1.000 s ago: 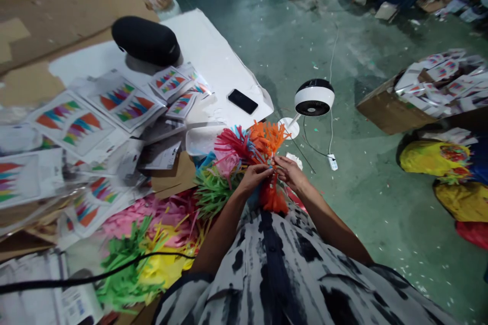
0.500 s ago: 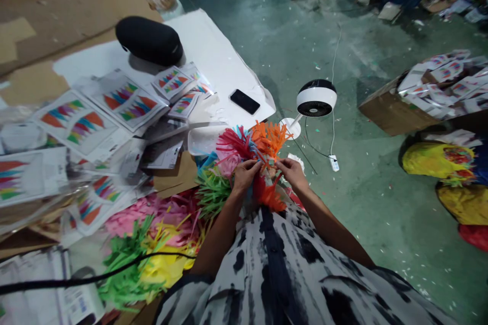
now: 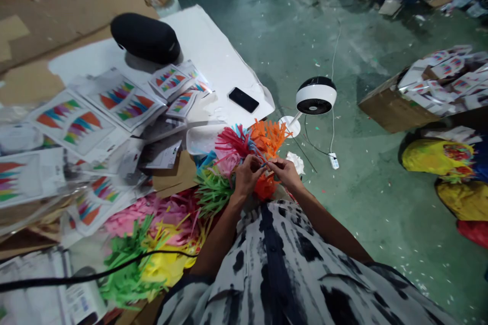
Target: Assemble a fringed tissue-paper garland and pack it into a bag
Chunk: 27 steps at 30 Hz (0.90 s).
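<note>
Right in front of our chest, above the near edge of the tabletop point(image 3: 213, 51), we hold the tassel bundle point(image 3: 263, 139). It is thin matte paper cut into long, limp fringes, orange on top, pink and blue beside it, green drooping to the left and a darker orange tuft hanging below. Our left hand point(image 3: 247, 175) comes in with the wrist bent, its grip closed on the strands at the bundle's middle. Our right hand point(image 3: 285, 172) meets it from the other side, thumb and forefinger in a narrow grip on a thin strand, so the fingertips of both hands almost touch. On the tabletop to the left lies a heap of loose fringes point(image 3: 152, 244) in green, yellow and pink, crossed by a black cable point(image 3: 95, 277). Farther out, glossy printed sheets point(image 3: 118, 99) with coloured triangles overlap, then come a black oval object point(image 3: 145, 38) and a flat phone point(image 3: 243, 100). Beyond the bundle a small white fan point(image 3: 315, 96) stands on the green floor point(image 3: 362, 188). Well apart at right is a cardboard box point(image 3: 389, 111) full of packets.
</note>
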Tool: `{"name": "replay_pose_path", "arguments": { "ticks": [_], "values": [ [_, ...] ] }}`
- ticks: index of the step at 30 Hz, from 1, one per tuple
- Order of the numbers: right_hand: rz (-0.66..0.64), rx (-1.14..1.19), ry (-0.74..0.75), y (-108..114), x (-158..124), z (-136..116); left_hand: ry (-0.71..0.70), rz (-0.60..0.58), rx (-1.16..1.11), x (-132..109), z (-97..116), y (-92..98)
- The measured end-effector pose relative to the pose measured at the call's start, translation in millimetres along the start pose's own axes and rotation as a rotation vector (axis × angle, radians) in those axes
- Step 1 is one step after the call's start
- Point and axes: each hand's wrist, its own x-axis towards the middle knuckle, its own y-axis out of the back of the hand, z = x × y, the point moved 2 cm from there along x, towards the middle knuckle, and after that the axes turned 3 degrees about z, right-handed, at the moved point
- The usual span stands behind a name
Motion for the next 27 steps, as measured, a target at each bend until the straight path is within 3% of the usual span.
{"name": "replay_pose_path", "arguments": {
  "ticks": [6, 11, 16, 21, 27],
  "values": [
    [-0.05, -0.042, 0.039, 4, -2, -6, 0.047, -0.122, -0.117, 0, 5, -2.6],
    [-0.047, -0.057, 0.071, 8, -5, -13, 0.319, -0.239, -0.448, 0, 3, -1.7],
    [-0.103, -0.038, 0.076, 7, -6, -17, 0.555, -0.272, -0.586, -3, -3, 2.1],
    [-0.11, -0.041, 0.102, 6, -7, -19, 0.505, -0.242, -0.551, -2, -2, 2.3],
    [-0.018, 0.018, 0.02, 6, -7, -13, 0.308, -0.153, -0.41, -1, 5, -0.7]
  ]
}}
